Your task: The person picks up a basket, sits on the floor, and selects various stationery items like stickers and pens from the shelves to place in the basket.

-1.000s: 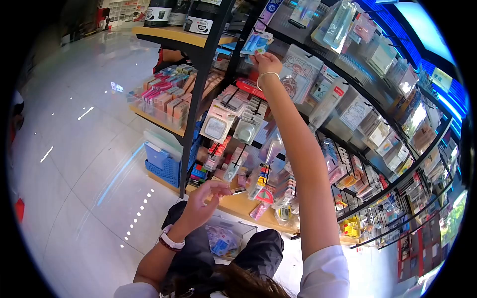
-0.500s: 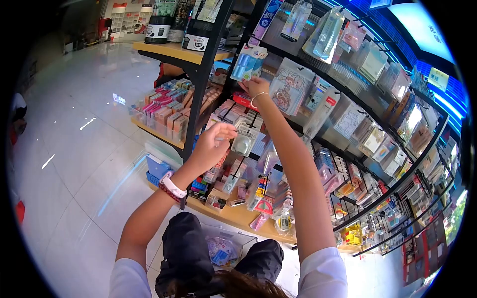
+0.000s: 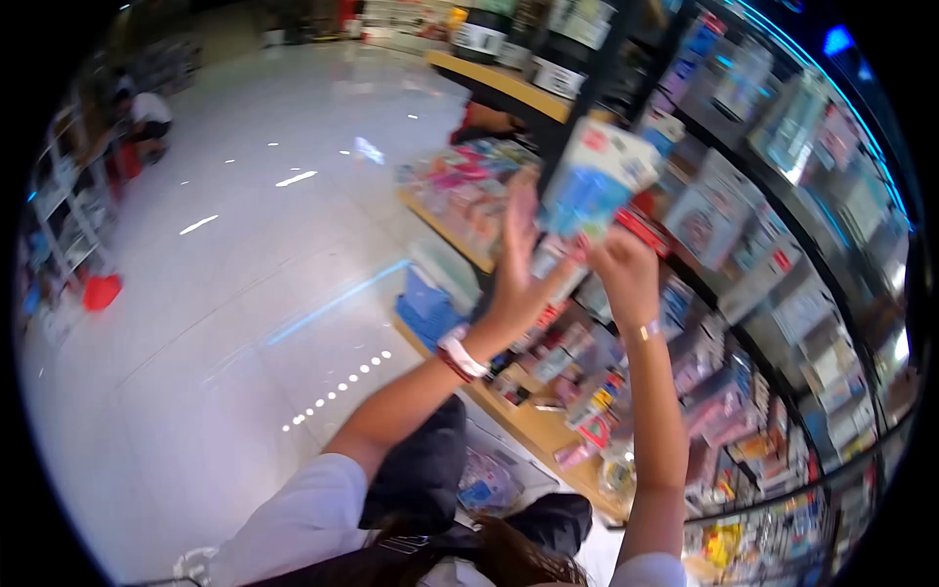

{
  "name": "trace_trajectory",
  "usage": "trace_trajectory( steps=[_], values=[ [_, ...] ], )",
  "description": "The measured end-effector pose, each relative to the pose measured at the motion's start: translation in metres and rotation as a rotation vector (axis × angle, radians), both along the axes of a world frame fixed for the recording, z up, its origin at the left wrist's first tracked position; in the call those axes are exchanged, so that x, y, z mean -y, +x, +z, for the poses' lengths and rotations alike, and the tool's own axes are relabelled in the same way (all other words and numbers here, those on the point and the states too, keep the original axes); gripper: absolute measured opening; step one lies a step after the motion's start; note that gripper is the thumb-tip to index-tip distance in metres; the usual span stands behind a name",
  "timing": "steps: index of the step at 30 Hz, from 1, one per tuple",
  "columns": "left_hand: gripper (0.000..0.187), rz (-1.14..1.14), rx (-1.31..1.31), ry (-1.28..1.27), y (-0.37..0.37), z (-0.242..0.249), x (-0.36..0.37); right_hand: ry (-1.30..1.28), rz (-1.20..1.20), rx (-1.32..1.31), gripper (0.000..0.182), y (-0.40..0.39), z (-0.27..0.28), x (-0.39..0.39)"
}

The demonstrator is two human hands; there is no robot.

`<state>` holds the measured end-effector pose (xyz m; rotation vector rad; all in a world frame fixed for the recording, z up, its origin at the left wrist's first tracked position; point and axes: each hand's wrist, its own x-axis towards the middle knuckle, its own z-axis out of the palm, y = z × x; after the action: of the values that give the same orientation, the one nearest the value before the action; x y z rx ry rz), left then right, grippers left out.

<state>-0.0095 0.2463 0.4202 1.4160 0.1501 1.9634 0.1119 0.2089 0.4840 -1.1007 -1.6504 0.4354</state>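
A blue and white blister pack [image 3: 597, 181] is held up in front of the display rack. My right hand [image 3: 626, 274] grips its lower edge from below; a thin bracelet circles that wrist. My left hand [image 3: 518, 269], with a white and red watch on the wrist, is raised beside the pack with fingers spread, touching its lower left side. The picture is blurred by motion, so the exact finger contact is hard to read.
A curved wire rack [image 3: 782, 264] full of hanging packets fills the right. A wooden shelf [image 3: 460, 230] carries pink and blue boxes, with a blue basket [image 3: 430, 303] under it. A clear basket of packets [image 3: 489, 479] sits by my knees. Glossy floor [image 3: 225, 293] spreads left; a person [image 3: 147, 117] crouches far off.
My right hand has brought the blue pack down off the upper rack. My left hand rose from the lower packets to meet it. The view swung left and blurred.
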Motion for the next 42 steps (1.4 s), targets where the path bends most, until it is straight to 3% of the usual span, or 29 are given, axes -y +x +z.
trace_trajectory(
  steps=[1, 2, 3, 5, 7, 9, 10, 12, 15, 17, 20, 23, 42],
  values=[
    [0.083, -0.134, 0.019, 0.006, -0.007, -0.013, 0.003, -0.096, -0.051, 0.003, 0.007, 0.002, -0.025, 0.012],
    [0.079, -0.114, 0.004, 0.078, -0.014, -0.021, 0.011, -0.191, 0.014, -0.273, 0.009, -0.017, -0.035, 0.037],
    [0.073, -0.216, -0.083, 0.033, -0.021, -0.037, 0.019, -0.124, -0.110, -0.050, 0.009, -0.017, -0.055, 0.051],
    [0.052, -0.431, -0.112, -0.239, -0.027, -0.073, 0.042, -0.158, -0.047, -0.311, 0.005, -0.024, -0.108, 0.071],
    [0.030, -0.438, -0.345, -0.438, -0.036, -0.098, 0.068, -0.197, -0.077, -0.320, 0.008, -0.009, -0.184, 0.082],
    [0.031, -0.364, -0.493, -0.499, -0.027, -0.153, 0.080, -0.339, -0.049, -0.629, 0.008, -0.011, -0.249, 0.099],
    [0.031, -0.229, -0.471, -0.372, -0.017, -0.186, 0.084, -0.395, -0.089, -0.675, 0.010, -0.012, -0.276, 0.110],
    [0.032, -0.179, -0.586, -0.469, -0.012, -0.235, 0.098, -0.550, -0.123, -0.720, 0.014, -0.003, -0.331, 0.135],
    [0.038, -0.188, -0.765, -0.557, 0.002, -0.314, 0.120, -0.783, -0.133, -1.052, 0.015, 0.008, -0.401, 0.174],
    [0.040, -0.178, -1.036, -0.571, 0.013, -0.371, 0.133, -0.521, -0.068, -0.407, 0.017, 0.034, -0.501, 0.197],
    [0.045, -0.241, -1.157, -0.589, 0.022, -0.454, 0.156, -0.895, -0.190, -0.667, 0.016, 0.025, -0.529, 0.226],
    [0.029, -0.281, -1.201, -0.640, 0.015, -0.489, 0.186, -1.004, -0.237, -0.700, 0.016, 0.017, -0.547, 0.236],
    [0.027, -0.447, -1.414, -0.446, 0.017, -0.504, 0.196, -0.932, -0.344, -0.719, 0.017, 0.067, -0.534, 0.181]
  ],
)
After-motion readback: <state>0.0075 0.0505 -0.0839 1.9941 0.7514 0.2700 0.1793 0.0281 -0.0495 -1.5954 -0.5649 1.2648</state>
